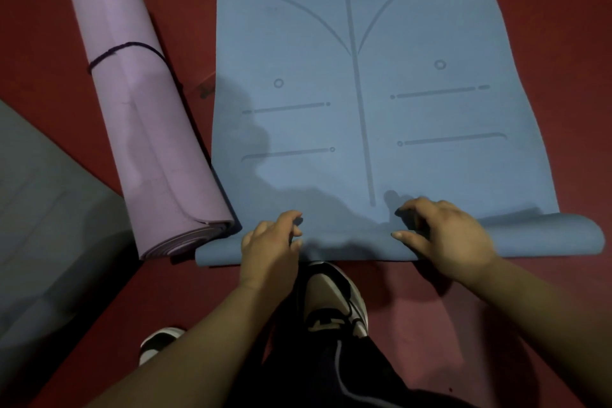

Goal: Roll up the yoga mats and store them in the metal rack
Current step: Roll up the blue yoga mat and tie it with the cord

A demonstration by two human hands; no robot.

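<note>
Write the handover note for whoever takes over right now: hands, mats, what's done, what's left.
Left hand: fingers curled over the blue mat's roll, left of centre.
Right hand: the same, right of centre.
Blue mat: on the red floor, with only its near end rolled. The rest lies flat.
Purple mat: rolled, tied with a dark cord, lying beside the blue mat's left edge.
Done: purple mat rolled.
Left: finish rolling the blue mat, then store both in the rack, which is not in view. A grey sheet at far left, perhaps another mat, lies flat.
</note>
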